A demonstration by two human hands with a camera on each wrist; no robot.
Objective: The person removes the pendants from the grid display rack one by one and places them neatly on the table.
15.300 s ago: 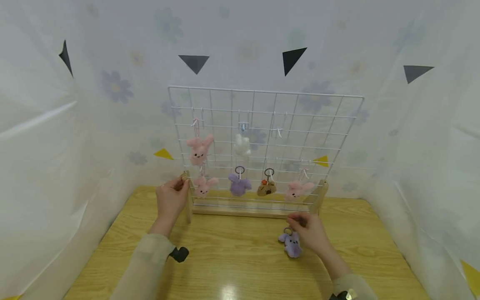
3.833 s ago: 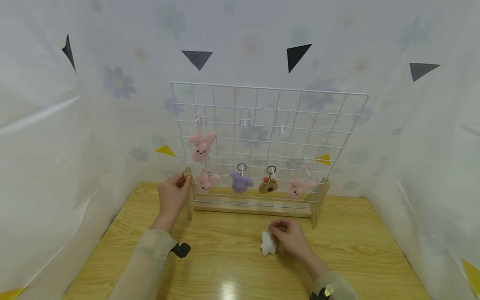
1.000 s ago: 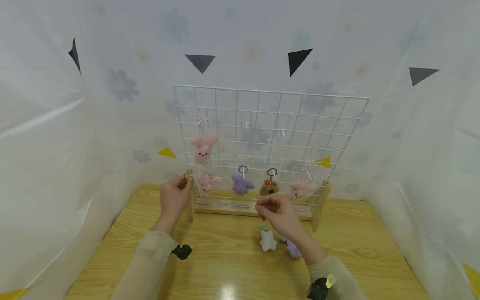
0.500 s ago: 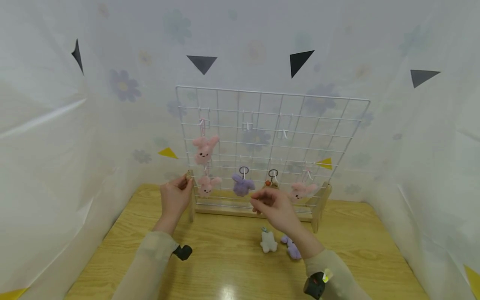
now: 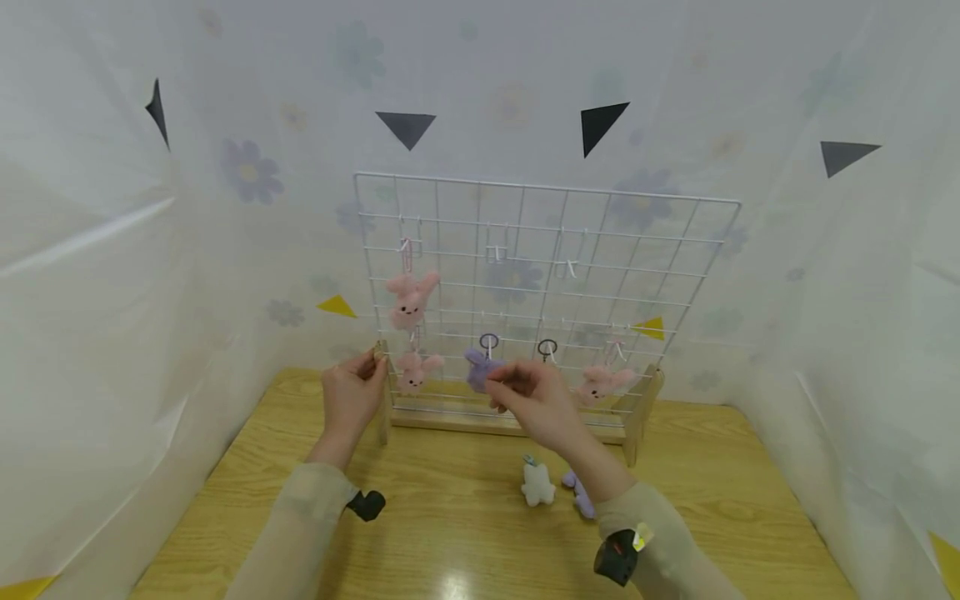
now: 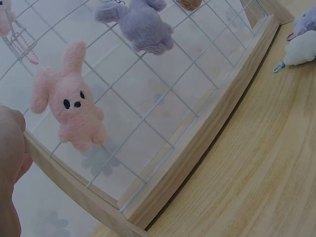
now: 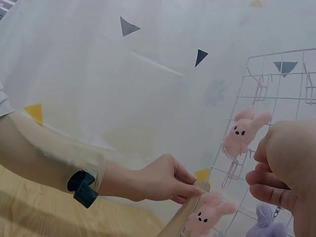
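Note:
My left hand (image 5: 354, 400) grips the left post of the wooden stand (image 5: 457, 422) that carries a white wire grid (image 5: 540, 287). Loosely bent, the fingers of my right hand (image 5: 543, 408) are in front of a purple plush keychain (image 5: 476, 371) hanging by its ring from a hook; nothing shows between them, and contact is unclear. Behind this hand a brown plush keychain is mostly hidden in the head view; its ring (image 5: 547, 348) shows. A white plush keychain (image 5: 537, 485) and another purple plush keychain (image 5: 582, 500) lie on the table, the latter partly covered by the right forearm.
Pink rabbit plush keychains hang at upper left (image 5: 409, 302), lower left (image 6: 74, 106) and lower right (image 5: 600, 383). Two upper hooks (image 5: 497, 253) carry nothing. White sheeting (image 5: 480, 67) surrounds the wood-grain table (image 5: 435, 517).
The purple keychain was set on the table, then the white one came off its hook and was laid beside it. Lately my right hand moved up-left to the hanging purple keychain; the left stayed.

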